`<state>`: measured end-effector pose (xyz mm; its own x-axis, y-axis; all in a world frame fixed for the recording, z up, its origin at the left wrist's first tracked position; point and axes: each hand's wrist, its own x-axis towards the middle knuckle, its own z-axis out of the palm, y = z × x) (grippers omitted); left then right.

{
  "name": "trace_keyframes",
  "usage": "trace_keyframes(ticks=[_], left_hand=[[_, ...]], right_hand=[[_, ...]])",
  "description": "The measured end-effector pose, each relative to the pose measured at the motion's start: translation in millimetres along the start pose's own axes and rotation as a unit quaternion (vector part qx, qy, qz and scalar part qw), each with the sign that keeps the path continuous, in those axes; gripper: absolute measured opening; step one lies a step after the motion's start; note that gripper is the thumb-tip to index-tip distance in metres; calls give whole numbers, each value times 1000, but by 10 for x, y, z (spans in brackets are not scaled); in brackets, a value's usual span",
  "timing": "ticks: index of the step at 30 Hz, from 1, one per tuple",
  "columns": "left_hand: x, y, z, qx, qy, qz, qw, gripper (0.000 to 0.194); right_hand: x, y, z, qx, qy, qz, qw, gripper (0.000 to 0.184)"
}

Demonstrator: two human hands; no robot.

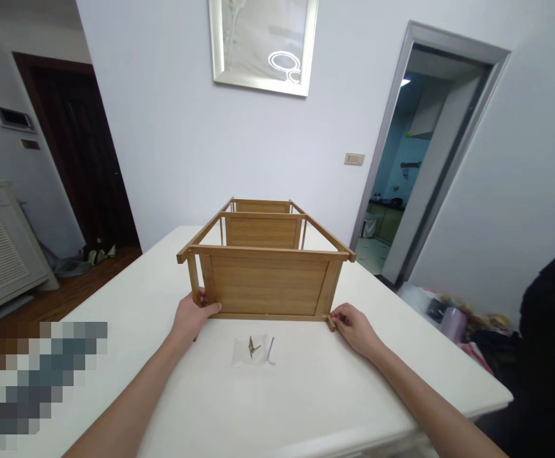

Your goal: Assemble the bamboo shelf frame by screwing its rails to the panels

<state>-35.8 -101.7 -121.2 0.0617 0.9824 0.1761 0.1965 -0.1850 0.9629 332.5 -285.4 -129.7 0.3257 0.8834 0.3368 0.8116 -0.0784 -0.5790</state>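
Observation:
A brown wooden shelf rack (267, 283) lies on its side on the white table, its panels standing upright and its long rails running away from me. My left hand (194, 313) grips the near panel's lower left corner, thumb on the panel's face and fingers behind. At the lower right corner, my right hand (352, 323) has its fingers closed around the end of the rack's rail. In front of the rack lies a small clear plastic bag (245, 353) with several brass-coloured screws (252, 347). Beside it rests a thin metal hex key (271, 351).
The white table (315, 394) reaches toward the wall, with its right edge near a person in dark clothing (551, 331). Piled things and a purple cylinder (452, 324) sit beyond that edge. An open doorway (401, 172) stands behind on the right.

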Motion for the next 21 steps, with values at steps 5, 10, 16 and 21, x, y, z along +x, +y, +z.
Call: trace_keyframes(ticks=[5,10,16,21], left_hand=[[31,-47,-43,-12,-40,7,999,42],[21,-59,-114,-7,-75,-7,997,45],[-50,68,-175,-41,-118,-37,992,57],[-183,253,-222,71,89,-10,993,69]], right_hand=[[-31,-32,16,-7,-13,-18,1000,21],[-36,-51,32,-9,-13,-30,999,21],[-34,-58,57,-9,-11,-26,1000,21],[-48,-55,85,0,-6,-12,1000,20]])
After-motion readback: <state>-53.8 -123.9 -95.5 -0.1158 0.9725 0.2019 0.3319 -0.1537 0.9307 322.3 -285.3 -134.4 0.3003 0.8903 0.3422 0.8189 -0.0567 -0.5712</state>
